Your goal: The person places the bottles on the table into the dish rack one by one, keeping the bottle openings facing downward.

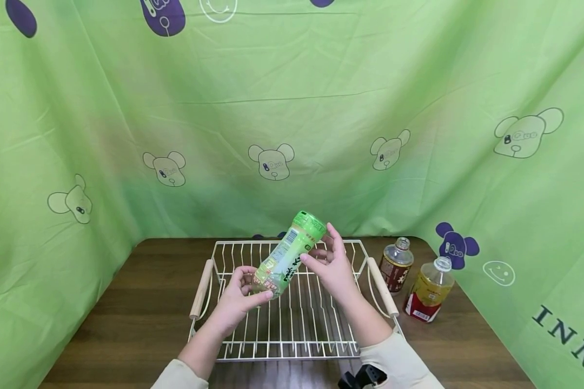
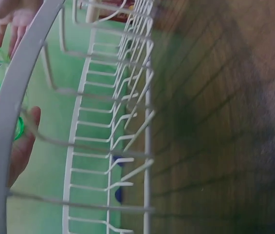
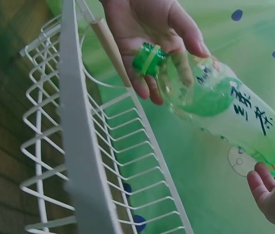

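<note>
Both hands hold a green tea bottle [image 1: 284, 254] tilted above a white wire rack [image 1: 292, 342]. My left hand [image 1: 236, 300] has its fingers and thumb around the lower, neck end. In the right wrist view, the green cap [image 3: 148, 59] sits by the left hand's [image 3: 149, 29] palm and fingers. At the raised green base end, my right hand [image 1: 334, 267] grips between thumb and fingers. Dark characters mark the bottle's [image 3: 244, 105] label. In the left wrist view, the rack's frame [image 2: 3, 97] partly hides the bottle and left hand [image 2: 23, 153].
The rack has pale wooden handles [image 1: 382, 286] on its left and right sides. To its right stand a bottle with a dark red label [image 1: 396, 270] and a bottle with a yellow and red label [image 1: 428, 294]. A green printed curtain [image 1: 321, 119] surrounds the brown table [image 1: 141, 302].
</note>
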Demonstrator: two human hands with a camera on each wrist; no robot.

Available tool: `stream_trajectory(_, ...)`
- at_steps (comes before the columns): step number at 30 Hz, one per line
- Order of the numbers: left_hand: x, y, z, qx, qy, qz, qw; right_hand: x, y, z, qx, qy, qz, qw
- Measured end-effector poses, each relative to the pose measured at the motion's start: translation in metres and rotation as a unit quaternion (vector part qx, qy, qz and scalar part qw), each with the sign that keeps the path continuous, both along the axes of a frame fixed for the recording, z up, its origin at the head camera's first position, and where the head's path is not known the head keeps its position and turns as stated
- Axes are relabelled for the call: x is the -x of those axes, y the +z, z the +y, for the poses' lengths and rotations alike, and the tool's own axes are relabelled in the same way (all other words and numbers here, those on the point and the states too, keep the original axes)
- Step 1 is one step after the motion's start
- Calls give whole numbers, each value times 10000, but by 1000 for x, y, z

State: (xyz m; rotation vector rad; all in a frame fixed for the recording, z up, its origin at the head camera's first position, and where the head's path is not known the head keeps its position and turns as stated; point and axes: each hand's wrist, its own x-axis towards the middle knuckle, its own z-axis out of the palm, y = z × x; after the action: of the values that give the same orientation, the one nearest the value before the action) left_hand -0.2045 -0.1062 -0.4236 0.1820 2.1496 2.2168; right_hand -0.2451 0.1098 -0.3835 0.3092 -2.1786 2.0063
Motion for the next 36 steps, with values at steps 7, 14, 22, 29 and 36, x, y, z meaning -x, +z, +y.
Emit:
stream_trajectory(7,-4,-3,11,135,112,89,9998,-1,-3,-7,192,-119,-87,9997)
stream_trajectory(14,-6,-2,16,424,258,282,9984,-1,-6,-11,222,-64,-212,9995)
stream_trajectory(22,-8,-1,19,726,401,411,9957,-1,-5,-14,314,-105,-311,9990)
stream_trajectory(29,-7,-2,13,903,328,420,9945,3,-1,-16,543,-33,-500,9973)
stream_trajectory(36,-6,7,-11,1027,533,562,9917,15,4,-20,644,-19,-666,9957)
